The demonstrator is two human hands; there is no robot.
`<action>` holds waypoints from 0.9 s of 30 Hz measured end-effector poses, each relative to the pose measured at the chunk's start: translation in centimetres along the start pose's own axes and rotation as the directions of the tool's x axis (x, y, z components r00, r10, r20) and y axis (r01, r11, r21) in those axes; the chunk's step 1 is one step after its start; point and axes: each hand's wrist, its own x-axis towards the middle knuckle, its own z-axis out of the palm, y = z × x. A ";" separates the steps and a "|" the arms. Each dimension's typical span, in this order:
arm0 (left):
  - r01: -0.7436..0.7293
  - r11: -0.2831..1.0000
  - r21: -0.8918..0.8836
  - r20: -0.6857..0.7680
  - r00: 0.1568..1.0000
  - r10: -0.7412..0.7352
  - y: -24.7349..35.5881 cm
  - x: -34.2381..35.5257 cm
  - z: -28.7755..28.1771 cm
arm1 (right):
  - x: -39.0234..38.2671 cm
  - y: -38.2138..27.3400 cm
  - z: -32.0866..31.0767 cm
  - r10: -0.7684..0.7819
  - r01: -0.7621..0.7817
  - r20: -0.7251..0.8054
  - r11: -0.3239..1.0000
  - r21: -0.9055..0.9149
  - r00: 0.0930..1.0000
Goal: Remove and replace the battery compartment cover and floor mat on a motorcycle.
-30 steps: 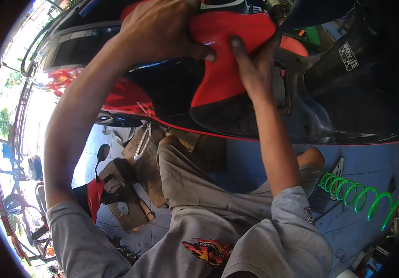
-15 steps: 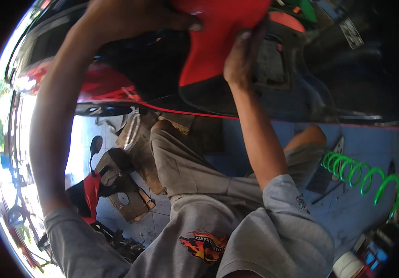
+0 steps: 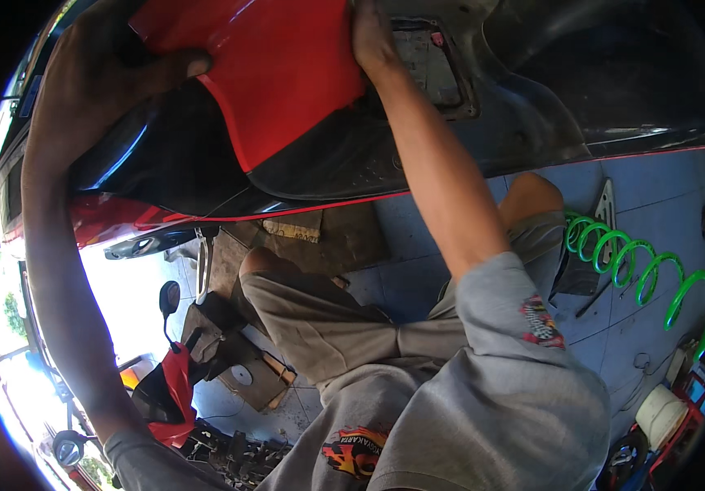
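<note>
My left hand [image 3: 103, 82], at the upper left, grips the left side of a glossy red panel [image 3: 274, 94], its thumb on the panel's edge. My right hand [image 3: 373, 37] holds the right edge of the same panel near the top, fingers partly hidden. The panel lies over the side of a black and red scooter body [image 3: 581, 90]. Just right of my right hand is a rectangular opening [image 3: 434, 78] with a dark rim and a small pink piece inside. Below the red part runs a black lower section with a thin red stripe.
A bright green coiled hose [image 3: 647, 274] hangs at the right, near a cream bucket [image 3: 659, 413]. Cardboard [image 3: 344, 233] lies on tiled floor under the scooter. Another red and black two-wheeler with a mirror [image 3: 168, 299] stands lower left. My bent legs are below the body.
Both hands and the red panel now sit further left in the picture, exposing more of the opening beside my right hand. The whole view has shifted, with the scooter body higher in it.
</note>
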 end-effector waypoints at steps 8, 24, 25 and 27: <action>0.135 0.977 0.163 -0.122 0.986 -0.116 2.8 -0.6 -0.1 | -2.9 1.6 4.3 0.075 -0.055 0.233 0.994 -0.091 0.970; 0.029 0.985 0.170 -0.085 0.996 -0.015 -1.7 -0.7 -1.4 | -5.5 -7.0 5.2 -0.072 0.032 0.396 0.994 0.106 0.916; 0.022 0.990 0.140 -0.072 0.997 -0.012 -1.4 -0.6 -1.4 | -5.4 -7.2 5.7 -0.085 0.042 0.409 0.993 0.114 0.909; -0.017 0.995 0.100 -0.053 0.998 0.022 -1.1 -0.1 -1.5 | -5.7 -8.4 6.5 -0.168 0.169 0.325 0.985 0.026 0.931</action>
